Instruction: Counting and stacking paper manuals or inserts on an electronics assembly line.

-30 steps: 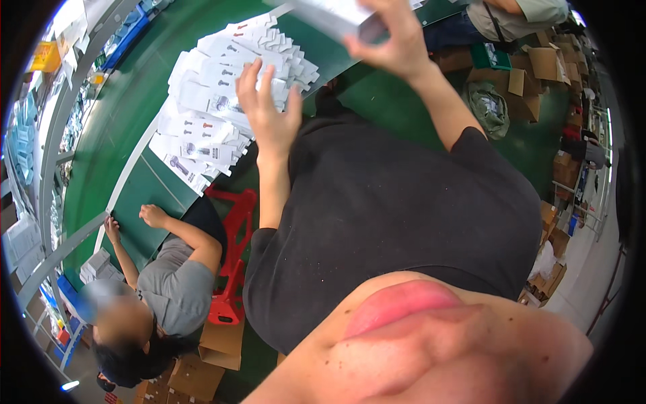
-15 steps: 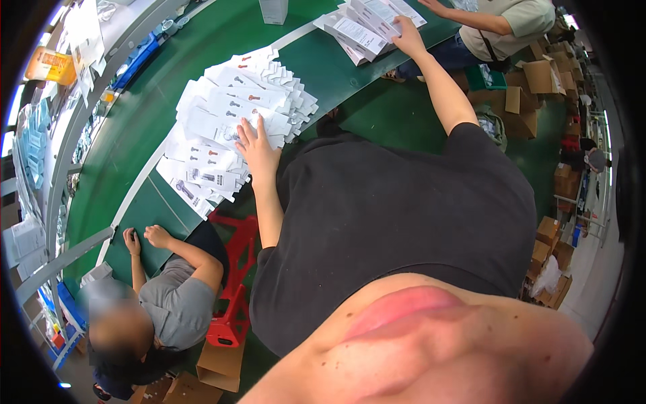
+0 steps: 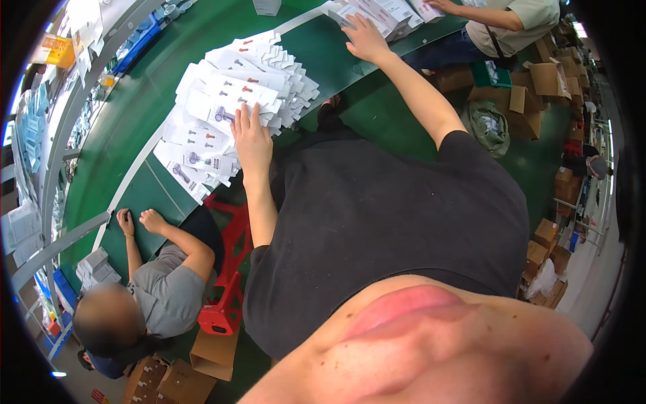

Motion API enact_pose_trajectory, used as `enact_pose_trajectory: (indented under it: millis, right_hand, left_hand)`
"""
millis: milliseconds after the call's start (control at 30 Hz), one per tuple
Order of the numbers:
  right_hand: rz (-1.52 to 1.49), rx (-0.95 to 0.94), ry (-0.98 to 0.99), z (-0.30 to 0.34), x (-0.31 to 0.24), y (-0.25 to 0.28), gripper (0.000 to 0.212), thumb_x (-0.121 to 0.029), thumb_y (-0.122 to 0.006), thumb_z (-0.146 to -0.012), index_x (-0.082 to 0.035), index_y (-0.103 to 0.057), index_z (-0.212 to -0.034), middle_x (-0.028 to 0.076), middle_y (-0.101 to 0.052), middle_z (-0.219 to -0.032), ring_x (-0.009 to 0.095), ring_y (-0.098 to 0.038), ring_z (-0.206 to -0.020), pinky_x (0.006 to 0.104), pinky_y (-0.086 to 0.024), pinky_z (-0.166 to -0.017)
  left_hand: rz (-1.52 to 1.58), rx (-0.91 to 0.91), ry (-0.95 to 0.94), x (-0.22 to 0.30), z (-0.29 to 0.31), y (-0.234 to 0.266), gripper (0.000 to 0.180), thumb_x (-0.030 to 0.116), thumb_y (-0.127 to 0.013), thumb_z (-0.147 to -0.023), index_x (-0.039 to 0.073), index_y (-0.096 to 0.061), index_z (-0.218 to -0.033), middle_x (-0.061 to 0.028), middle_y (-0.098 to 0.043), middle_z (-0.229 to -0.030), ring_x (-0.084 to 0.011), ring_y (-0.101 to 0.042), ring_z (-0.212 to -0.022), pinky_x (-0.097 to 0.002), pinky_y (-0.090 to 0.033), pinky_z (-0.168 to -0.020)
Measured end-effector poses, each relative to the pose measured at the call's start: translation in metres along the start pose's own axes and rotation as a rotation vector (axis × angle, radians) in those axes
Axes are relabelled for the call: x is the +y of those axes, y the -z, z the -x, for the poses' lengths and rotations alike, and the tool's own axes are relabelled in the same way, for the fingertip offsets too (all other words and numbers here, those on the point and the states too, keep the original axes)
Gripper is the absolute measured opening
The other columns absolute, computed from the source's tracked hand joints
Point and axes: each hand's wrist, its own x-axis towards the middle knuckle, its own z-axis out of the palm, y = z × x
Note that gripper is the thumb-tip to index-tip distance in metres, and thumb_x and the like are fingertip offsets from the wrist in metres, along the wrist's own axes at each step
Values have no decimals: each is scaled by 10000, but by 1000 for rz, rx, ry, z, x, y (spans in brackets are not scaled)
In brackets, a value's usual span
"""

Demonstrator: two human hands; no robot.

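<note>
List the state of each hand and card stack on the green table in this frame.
Left hand: open, flat on the near stack.
Right hand: open, palm down on the far stack.
Near stack: fanned out, overlapping, spread across the table.
Far stack: bunched, lying flat.
Red stool: upright, beside the table.

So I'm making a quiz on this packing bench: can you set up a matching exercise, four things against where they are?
Things:
1. left hand
2. right hand
3. red stool
4. brown boxes

Places:
A. on the floor under the bench edge, beside a seated co-worker
B. flat on the big heap of white cards
C. stacked along the right-hand side of the floor
D. stretched out to a second card pile at the top

Pairs: 1-B, 2-D, 3-A, 4-C
</note>
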Motion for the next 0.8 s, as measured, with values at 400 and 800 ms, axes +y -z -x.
enact_pose_trajectory:
  millis: [400, 800]
  right_hand:
    - [84, -217, -109, -5, -38, -38, 460, -286, -638, -830, -54, -618, -1227, 185, -330, -1547, 433, -432, -1322, 482, -391, -1086]
    - [-140, -512, -353, 36, -29, -28, 419, -251, -603, -833, -11, -642, -1173, 226, -528, -1344, 417, -581, -1139, 442, -503, -954]
  left_hand:
    - [80, 9, 113, -2, 11, 12, 554, -96, -543, -782, 61, -593, -1311, -132, -563, -1405, -334, -464, -1368, -511, -338, -1145]
    - [120, -60, 29, 2, 13, 65, 525, -161, -520, -705, 34, -629, -1180, -122, -609, -1329, -328, -521, -1295, -409, -399, -1101]
